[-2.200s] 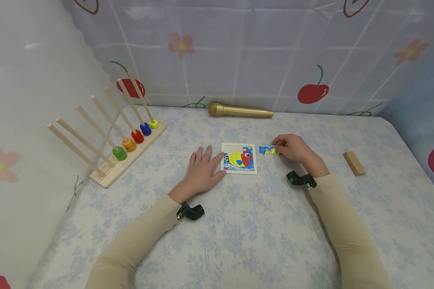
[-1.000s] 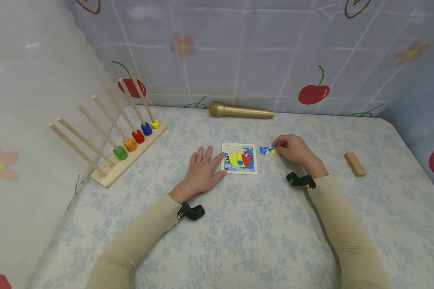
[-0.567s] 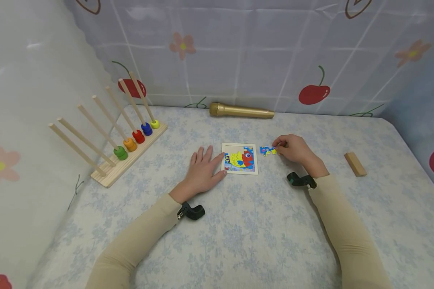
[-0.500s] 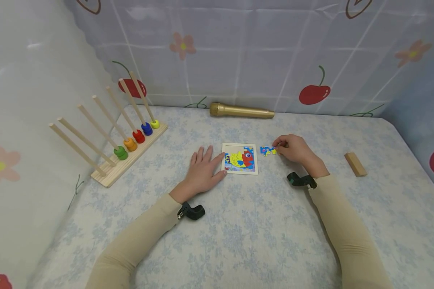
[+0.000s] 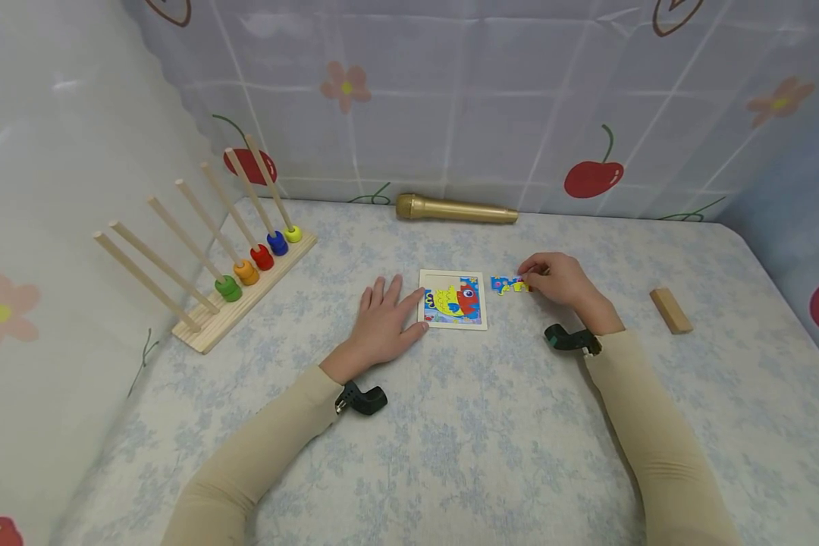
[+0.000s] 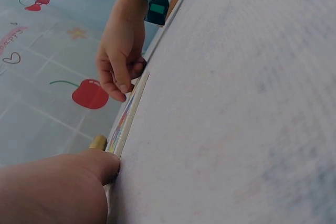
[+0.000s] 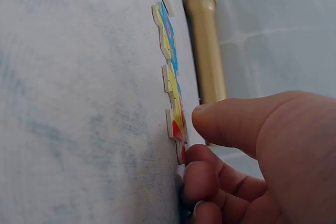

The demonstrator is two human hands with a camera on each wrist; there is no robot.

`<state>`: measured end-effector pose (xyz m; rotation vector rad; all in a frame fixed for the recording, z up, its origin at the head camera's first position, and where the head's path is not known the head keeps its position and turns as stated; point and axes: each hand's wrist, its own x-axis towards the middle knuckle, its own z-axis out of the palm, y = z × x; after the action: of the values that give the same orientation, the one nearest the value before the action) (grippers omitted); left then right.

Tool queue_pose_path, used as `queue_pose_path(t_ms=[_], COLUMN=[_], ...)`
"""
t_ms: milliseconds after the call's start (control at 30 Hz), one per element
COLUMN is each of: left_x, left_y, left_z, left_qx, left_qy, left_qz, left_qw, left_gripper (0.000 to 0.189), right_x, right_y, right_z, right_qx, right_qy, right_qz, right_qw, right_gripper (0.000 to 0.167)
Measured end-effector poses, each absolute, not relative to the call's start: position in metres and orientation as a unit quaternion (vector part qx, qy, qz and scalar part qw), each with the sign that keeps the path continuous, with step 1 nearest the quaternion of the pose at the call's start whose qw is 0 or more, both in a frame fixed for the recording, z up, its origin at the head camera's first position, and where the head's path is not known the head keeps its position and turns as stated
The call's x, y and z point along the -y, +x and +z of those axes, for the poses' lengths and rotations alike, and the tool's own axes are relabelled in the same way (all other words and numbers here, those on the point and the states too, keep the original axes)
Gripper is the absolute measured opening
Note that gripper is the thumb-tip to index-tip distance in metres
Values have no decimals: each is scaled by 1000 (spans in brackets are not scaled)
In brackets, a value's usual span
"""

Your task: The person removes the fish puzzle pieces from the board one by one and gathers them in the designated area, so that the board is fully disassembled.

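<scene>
A square wooden puzzle tray (image 5: pixel 453 327) with a bird-like picture in yellow, red and blue lies mid-table; its upper strip is bare wood. My left hand (image 5: pixel 382 324) is flat with fingers spread, index finger and thumb at the tray's left edge. Right of the tray, loose puzzle pieces (image 5: pixel 501 284) lie in a row. In the right wrist view a blue-and-yellow puzzle piece (image 7: pixel 166 32) lies beyond a yellow-and-red puzzle piece (image 7: pixel 177 114). My right hand (image 5: pixel 563 282) is at the row's right end, thumb apart from the pieces, fingers loosely curled beside the red end; contact is unclear.
A gold microphone (image 5: pixel 457 208) lies behind the tray near the wall. At the left stands a wooden peg rack (image 5: pixel 208 345) with coloured rings on several pegs. A wooden block (image 5: pixel 671 310) lies at the far right.
My right hand has shifted slightly right, showing more of the right-hand pieces, with yellow and red at the row's end. The left hand and the tray stay put.
</scene>
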<state>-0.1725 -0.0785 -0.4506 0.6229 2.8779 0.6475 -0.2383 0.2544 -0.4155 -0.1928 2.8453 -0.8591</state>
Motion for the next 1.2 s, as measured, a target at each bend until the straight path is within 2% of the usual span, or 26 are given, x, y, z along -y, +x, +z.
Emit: queue_pose_path(t_ms=[567,1200], left_x=[78,78], left_y=[-172,-172], left_z=[-449,-448], left_qx=[-953,-953], left_qy=[202,196], left_qz=[213,215], left_qw=[73,82], left_gripper=[64,64], right_x=[-251,-182], right_y=[-239,-247], right_z=[-410,-402], right_qx=[-956,-942], right_qy=[-66,-158], right_qz=[-276,-279], right_qw=[75,95], right_gripper=[25,25])
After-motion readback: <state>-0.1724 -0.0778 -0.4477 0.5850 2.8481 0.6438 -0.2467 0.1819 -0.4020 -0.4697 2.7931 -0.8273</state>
